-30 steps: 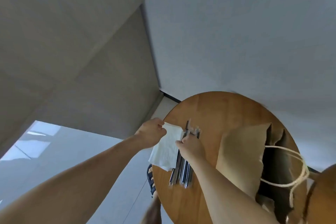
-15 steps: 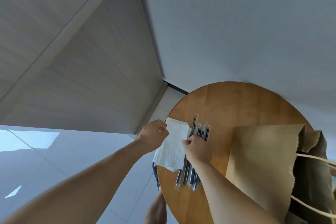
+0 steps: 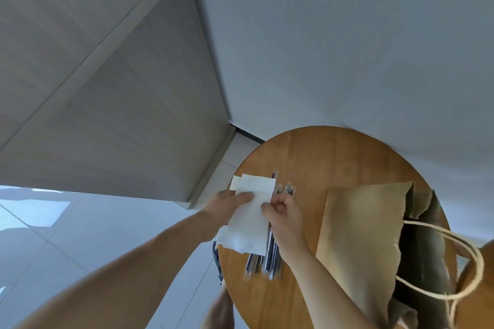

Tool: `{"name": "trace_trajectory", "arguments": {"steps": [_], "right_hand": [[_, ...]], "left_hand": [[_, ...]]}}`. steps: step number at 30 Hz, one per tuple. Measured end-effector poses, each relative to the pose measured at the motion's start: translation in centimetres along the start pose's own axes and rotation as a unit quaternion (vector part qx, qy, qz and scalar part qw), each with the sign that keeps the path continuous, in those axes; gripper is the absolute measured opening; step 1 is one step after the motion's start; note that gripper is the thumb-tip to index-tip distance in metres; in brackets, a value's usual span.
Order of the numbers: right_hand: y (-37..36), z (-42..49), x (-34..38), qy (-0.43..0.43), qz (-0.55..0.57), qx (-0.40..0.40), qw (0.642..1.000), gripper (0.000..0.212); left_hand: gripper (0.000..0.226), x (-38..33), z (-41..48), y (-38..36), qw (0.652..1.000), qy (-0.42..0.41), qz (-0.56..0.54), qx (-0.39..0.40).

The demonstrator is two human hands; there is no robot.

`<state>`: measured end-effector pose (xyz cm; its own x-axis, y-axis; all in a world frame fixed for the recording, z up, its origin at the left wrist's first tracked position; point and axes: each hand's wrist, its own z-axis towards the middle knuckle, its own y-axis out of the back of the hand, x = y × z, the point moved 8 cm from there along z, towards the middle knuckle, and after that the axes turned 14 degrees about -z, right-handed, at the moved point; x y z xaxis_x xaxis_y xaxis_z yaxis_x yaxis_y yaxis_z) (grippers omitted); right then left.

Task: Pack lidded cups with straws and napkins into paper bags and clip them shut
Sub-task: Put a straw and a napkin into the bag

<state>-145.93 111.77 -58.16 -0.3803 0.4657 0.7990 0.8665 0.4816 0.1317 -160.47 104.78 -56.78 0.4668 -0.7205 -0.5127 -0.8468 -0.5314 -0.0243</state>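
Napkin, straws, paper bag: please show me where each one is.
napkin [image 3: 248,227], head view, middle of the white sheet.
straws [image 3: 270,263], head view, lower ends of the bundle.
paper bag [image 3: 358,235], head view, flat brown side.

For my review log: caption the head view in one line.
Left hand and right hand hold a white napkin over wrapped straws on a round table beside a paper bag.

Head camera looks steeply down (wide-angle) onto the round table [image 3: 334,157].

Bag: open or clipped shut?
Open. The bag has its mouth gaping on the right side, with the dark inside showing. No clip is visible on it.
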Motion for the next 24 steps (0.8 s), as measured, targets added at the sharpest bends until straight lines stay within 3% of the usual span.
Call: {"name": "trace_trajectory", "arguments": {"steps": [2, 4, 6, 8, 10, 14, 19, 24], "right_hand": [[1.1, -0.1, -0.7, 0.002, 0.021, -0.017, 1.000, 0.022], [2.8, -0.2, -2.6, -0.013, -0.028, -0.076, 0.997, 0.017], [4.2, 0.0, -5.1, -0.040, -0.212, -0.133, 0.967, 0.019], [4.0, 0.3, -7.1, -0.059, -0.397, -0.111, 0.909, 0.028], [3.4, 0.6, -8.6, -0.076, -0.462, -0.076, 0.880, 0.032], [2.8, 1.3, -9.0, -0.079, -0.483, -0.062, 0.870, 0.022], [3.3, 0.7, -7.6, -0.073, -0.505, -0.075, 0.857, 0.030], [3.6, -0.1, -6.1, -0.063, -0.457, -0.066, 0.885, 0.029]], "left_hand": [[0.035, 0.5, 0.0, -0.3, 1.000, 0.003, -0.014, -0.002], [0.022, 0.6, 0.1, -0.2, 1.000, -0.011, -0.001, -0.017], [0.011, 0.4, 0.3, 0.0, 0.999, -0.035, 0.007, -0.026], [0.006, 0.3, 0.2, 0.3, 0.998, -0.059, 0.030, -0.024], [0.007, 0.2, 0.3, 0.6, 0.995, -0.079, 0.057, -0.026], [0.004, 0.0, 0.3, 0.9, 0.992, -0.092, 0.081, -0.032], [0.007, -0.1, -0.1, 0.4, 0.990, -0.086, 0.103, -0.033], [0.008, -1.3, -1.4, -0.2, 0.989, -0.091, 0.111, -0.039]]}}
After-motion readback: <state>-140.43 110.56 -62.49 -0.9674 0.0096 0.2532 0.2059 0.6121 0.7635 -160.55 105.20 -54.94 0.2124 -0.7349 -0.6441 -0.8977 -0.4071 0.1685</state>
